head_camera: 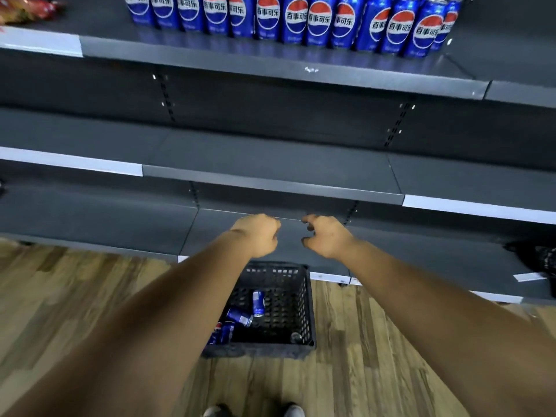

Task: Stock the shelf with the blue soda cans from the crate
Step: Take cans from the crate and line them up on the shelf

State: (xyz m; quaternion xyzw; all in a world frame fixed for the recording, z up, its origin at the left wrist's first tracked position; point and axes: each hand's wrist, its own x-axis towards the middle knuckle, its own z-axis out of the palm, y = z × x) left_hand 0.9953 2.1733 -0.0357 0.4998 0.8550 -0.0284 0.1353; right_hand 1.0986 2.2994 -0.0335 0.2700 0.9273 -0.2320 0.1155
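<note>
Two shoe tips point(254, 411) peek in at the bottom centre of the frame, on the wood-plank floor point(75, 296). From the lower corners both bare forearms reach up toward the middle. The left hand point(258, 234) is curled into a loose fist with nothing in its grip. The right hand point(326, 236), just beside it, has its fingers bent like claws, thumb and fingertips apart, and it too holds nothing. Both hover in front of the lower shelf boards.

Directly under the hands, at lower centre, sits a black perforated crate point(298, 305) on the floor against the shelf base. Inside it lie a few blue soda cans point(240, 316) on their sides, bunched toward the left wall; one more can end shows at the crate's near right corner.

The dark grey shelf point(270, 164) spans the middle of the frame in tiers. Along the top edge, on the highest tier, a row of upright blue cans point(296, 22) stands side by side with their logos facing out. A red snack bag point(27, 9) lies at the upper left corner.
</note>
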